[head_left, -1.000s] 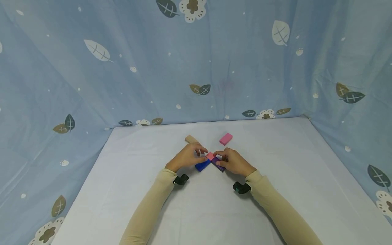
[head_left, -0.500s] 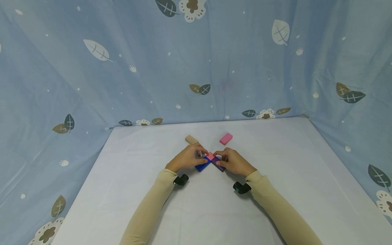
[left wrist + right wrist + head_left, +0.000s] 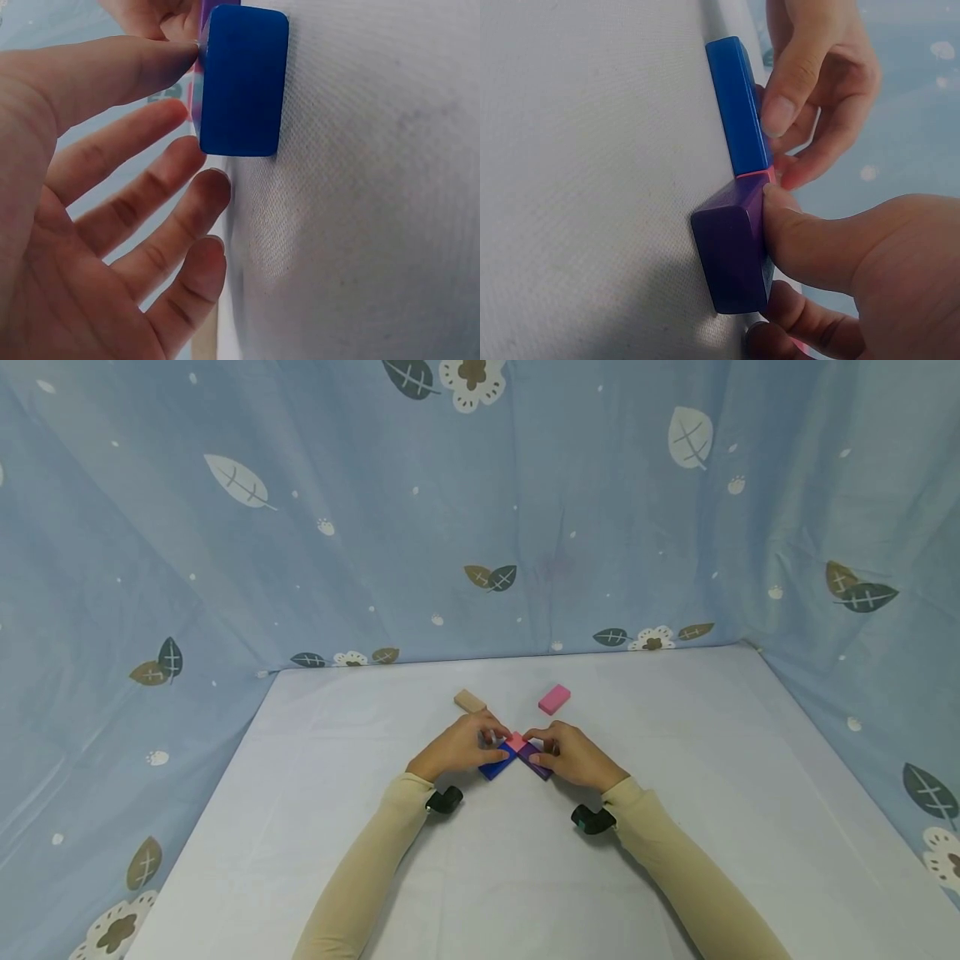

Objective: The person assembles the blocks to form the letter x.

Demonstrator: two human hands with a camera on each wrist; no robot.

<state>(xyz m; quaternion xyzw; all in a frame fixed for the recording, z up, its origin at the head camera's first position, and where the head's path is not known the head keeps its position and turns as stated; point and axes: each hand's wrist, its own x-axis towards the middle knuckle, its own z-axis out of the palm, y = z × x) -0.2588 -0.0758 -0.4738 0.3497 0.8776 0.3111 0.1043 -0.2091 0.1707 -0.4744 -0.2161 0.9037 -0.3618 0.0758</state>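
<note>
A blue block (image 3: 495, 768) and a purple block (image 3: 537, 766) lie on the white cloth, meeting at a coral-pink block (image 3: 517, 741) in a V shape. The thumb of my left hand (image 3: 459, 745) rests on the blue block's top face, while its other fingers spread loosely along the far side, the index near the coral-pink one. My right hand (image 3: 575, 756) holds the purple block, thumb on top and curled fingers at its far edge; its index reaches the coral-pink block. In the right wrist view the blue block (image 3: 739, 105) stands end-on against the coral-pink one.
Behind my left hand lies a natural wood block (image 3: 470, 702), partly overlapped by that hand's fingers. A bright pink block (image 3: 554, 700) sits farther back on the right. Blue leaf-print curtain (image 3: 420, 527) surrounds the table's (image 3: 337, 718) back and sides.
Both hands stay almost in place. My left thumb has shifted very slightly right on the blue block; the blocks keep their positions.
</note>
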